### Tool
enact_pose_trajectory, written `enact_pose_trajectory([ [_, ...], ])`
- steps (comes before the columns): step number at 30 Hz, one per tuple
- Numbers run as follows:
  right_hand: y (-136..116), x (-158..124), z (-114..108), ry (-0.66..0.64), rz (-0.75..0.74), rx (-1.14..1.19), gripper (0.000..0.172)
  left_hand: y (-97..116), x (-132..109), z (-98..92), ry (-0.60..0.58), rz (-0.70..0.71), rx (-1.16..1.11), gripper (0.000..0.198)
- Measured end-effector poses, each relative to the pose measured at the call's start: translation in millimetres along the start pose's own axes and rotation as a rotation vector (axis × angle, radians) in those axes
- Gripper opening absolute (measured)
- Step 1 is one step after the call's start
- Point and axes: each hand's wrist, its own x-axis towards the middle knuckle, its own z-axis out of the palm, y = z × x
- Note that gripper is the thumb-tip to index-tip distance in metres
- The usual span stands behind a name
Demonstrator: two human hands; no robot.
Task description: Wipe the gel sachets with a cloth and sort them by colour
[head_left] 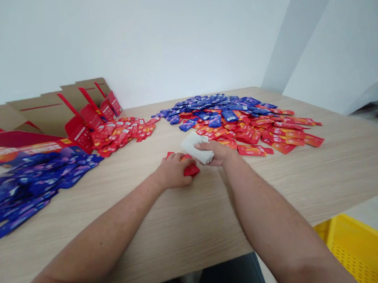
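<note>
Head view: red packet (192, 170) within curled left fingers (187, 162); right fingers (205, 146) clasp white bundle (193, 143).

Bright, diffuse light; blurred edges

One head-worn view looks forward and down at near range across the surface (194, 226), facing the wall (170, 40) at twelve o'clock.

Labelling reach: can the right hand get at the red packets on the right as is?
Likely yes: the right hand is close to the near edge of the red packets, with nothing visible between. It holds a folded white item, though, so it may need freeing first.
</note>
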Motion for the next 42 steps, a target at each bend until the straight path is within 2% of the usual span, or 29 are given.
enact_pose_trajectory([
  [3, 1, 4, 2, 0.052, -0.088, 0.040, 0.021, 7, -33, 7.1, 0.057, 0.115, 0.034, 0.070],
  [9, 14, 16, 12, 0.170, -0.190, -0.020, 0.037, 14, -88, 11.8, 0.029, 0.256, -0.013, 0.072],
  [15, 25, 21, 21, 0.264, -0.266, -0.080, 0.042, 4, -104, 7.4, -0.014, 0.298, -0.035, 0.077],
  [17, 26, 22, 21, 0.300, -0.262, -0.063, 0.042, 0, -106, 5.0, 0.005, 0.298, -0.049, 0.078],
  [20, 27, 24, 18, 0.348, -0.245, -0.040, 0.042, -12, -113, -0.4, 0.110, 0.333, -0.103, 0.082],
  [22, 27, 26, 16, 0.365, -0.241, -0.033, 0.042, -27, -118, -3.0, 0.225, 0.333, -0.164, 0.075],
  [25, 26, 28, 14, 0.343, -0.254, -0.028, 0.043, -53, -117, -0.7, 0.398, 0.178, -0.286, 0.049],
  [28, 25, 27, 14, 0.310, -0.269, -0.037, 0.046, -70, -111, 5.1, 0.462, 0.021, -0.359, 0.037],
  [31, 25, 26, 14, 0.326, -0.261, -0.067, 0.047, -70, -109, 3.3, 0.433, 0.016, -0.345, 0.030],
  [34, 26, 25, 13, 0.335, -0.252, -0.103, 0.047, -61, -116, -6.8, 0.387, 0.044, -0.326, 0.033],
  [38, 26, 24, 12, 0.333, -0.250, -0.113, 0.047, -55, -124, -13.8, 0.212, 0.030, -0.212, 0.047],
  [42, 26, 23, 13, 0.337, -0.251, -0.135, 0.049, -56, -123, -7.0, 0.058, 0.034, -0.156, 0.049],
])
